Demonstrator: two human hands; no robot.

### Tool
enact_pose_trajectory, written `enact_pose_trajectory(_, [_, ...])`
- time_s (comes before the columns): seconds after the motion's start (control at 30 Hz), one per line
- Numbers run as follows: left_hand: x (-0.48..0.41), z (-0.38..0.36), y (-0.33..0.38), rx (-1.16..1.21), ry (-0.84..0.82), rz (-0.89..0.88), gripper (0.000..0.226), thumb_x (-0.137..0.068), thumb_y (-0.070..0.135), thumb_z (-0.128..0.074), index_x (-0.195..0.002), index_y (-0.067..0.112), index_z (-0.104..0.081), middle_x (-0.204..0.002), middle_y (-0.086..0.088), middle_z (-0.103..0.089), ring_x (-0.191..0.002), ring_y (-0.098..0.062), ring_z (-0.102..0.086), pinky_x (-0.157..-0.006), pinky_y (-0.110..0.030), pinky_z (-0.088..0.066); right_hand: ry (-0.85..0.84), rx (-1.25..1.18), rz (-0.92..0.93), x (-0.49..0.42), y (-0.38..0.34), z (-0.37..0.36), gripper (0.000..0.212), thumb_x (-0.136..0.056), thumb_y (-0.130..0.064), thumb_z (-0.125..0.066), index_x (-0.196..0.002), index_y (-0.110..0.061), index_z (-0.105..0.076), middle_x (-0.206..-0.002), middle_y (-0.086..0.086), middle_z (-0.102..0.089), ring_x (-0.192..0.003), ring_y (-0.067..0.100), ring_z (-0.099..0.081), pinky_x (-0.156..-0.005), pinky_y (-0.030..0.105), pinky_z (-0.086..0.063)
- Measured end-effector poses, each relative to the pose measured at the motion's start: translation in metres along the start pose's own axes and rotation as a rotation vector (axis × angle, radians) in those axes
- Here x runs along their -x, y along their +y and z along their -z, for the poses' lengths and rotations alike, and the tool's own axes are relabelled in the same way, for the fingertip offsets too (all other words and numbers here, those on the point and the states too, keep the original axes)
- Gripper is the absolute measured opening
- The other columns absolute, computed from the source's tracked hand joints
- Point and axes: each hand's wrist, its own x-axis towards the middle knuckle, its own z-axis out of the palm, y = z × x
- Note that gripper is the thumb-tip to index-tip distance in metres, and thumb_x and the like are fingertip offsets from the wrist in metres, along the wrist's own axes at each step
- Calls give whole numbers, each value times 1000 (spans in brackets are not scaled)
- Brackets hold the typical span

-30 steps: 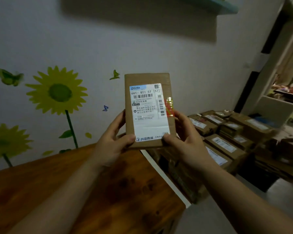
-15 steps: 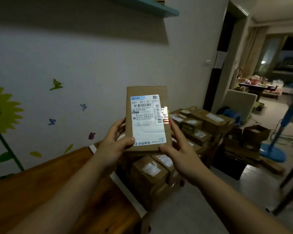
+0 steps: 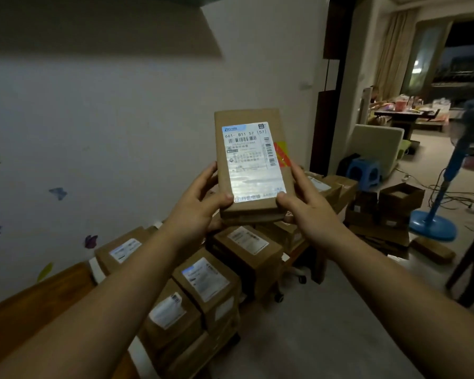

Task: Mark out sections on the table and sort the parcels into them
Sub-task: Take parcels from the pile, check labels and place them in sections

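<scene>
A flat brown cardboard parcel [image 3: 253, 162] with a white shipping label stands upright in front of me, label facing the camera. My left hand [image 3: 196, 206] grips its lower left edge, thumb on the front. My right hand [image 3: 307, 203] grips the lower right edge the same way. Below them lies a pile of brown parcels [image 3: 203, 283] with white labels, stacked beside the wooden table [image 3: 25, 310] at the lower left. A white tape strip [image 3: 96, 269] crosses the table near the pile.
A white wall with butterfly stickers [image 3: 58, 192] runs along the left. More open boxes [image 3: 394, 206] sit on the floor to the right, beside a blue standing fan [image 3: 435, 220] and a blue stool [image 3: 364, 173]. A dark chair [image 3: 471, 269] is at the right edge.
My view has swung right, away from the table toward the parcel pile and the room. Both hands keep the same hold on the parcel, which now tilts slightly back.
</scene>
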Motion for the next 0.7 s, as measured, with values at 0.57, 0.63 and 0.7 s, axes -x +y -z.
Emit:
enact_pose_trajectory(0.57, [-235, -10, -80, -109, -64, 224, 55, -57, 17, -61, -111, 27, -57, -112, -4, -63, -93, -24, -63, -77, -44, -50, 180, 16, -54, -225, 125, 109, 81, -83, -13, -70, -147, -33, -23, -139, -11, -40, -120, 2, -41, -67, 7, -46])
enact_pose_trajectory(0.63, [-249, -15, -84, -143, -29, 202, 45, -67, 13, -58, -110, 27, -60, -108, -5, -66, -95, -24, -64, -74, -35, -52, 199, 16, -40, -239, 140, 120, 76, -82, -15, -72, -141, -37, -30, -126, -14, -44, -108, -1, -49, -70, 12, -48])
enact_pose_trajectory(0.7, [-264, -25, -92, -174, 75, 162, 35, -82, 7, -56, -108, 28, -62, -107, -4, -68, -98, -23, -66, -74, -32, -52, 193, 6, -34, -254, 157, 132, 68, -81, -18, -73, -135, -40, -37, -119, -13, -47, -102, 3, -54, -77, 23, -54])
